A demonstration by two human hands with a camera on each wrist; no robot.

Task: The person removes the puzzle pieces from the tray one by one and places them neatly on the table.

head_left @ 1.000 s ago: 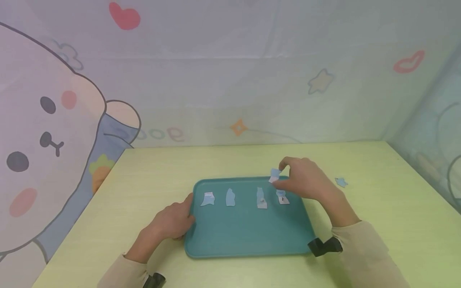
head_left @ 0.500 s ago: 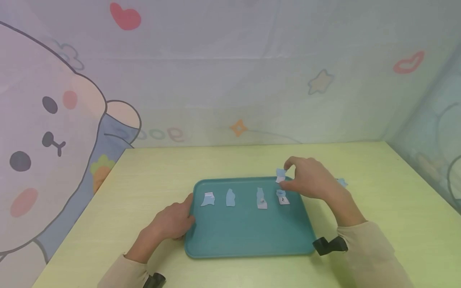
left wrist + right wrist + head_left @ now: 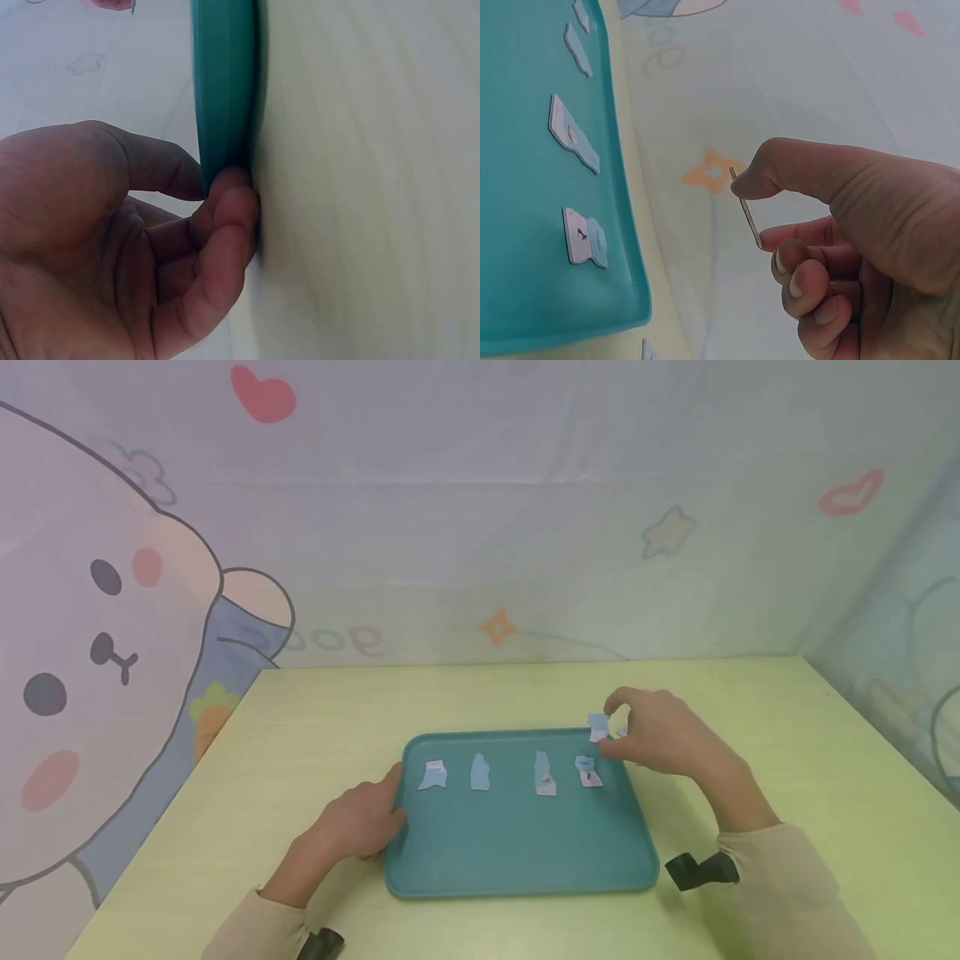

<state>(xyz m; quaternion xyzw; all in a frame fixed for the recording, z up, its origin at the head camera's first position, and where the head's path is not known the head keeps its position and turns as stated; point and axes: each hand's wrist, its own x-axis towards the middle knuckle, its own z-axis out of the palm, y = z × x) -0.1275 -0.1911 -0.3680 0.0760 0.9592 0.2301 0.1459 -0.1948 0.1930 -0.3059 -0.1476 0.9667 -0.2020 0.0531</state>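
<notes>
Left hand (image 3: 363, 818): clamped on tray (image 3: 517, 852), 9 o'clock | Right hand (image 3: 663, 732): pinching piece (image 3: 598, 727) | Piece position: in air, tray's 1 o'clock | On tray: four scraps (image 3: 542, 767), 10 to 2 o'clock

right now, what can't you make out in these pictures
Held piece: its faces, edge-on in the right wrist view.
Loose piece: mostly behind the right hand, head view.
Table piece: cut off by the bottom edge, right wrist view.
Rightmost piece on the tray: dark mark too small to identify, head view.
</notes>
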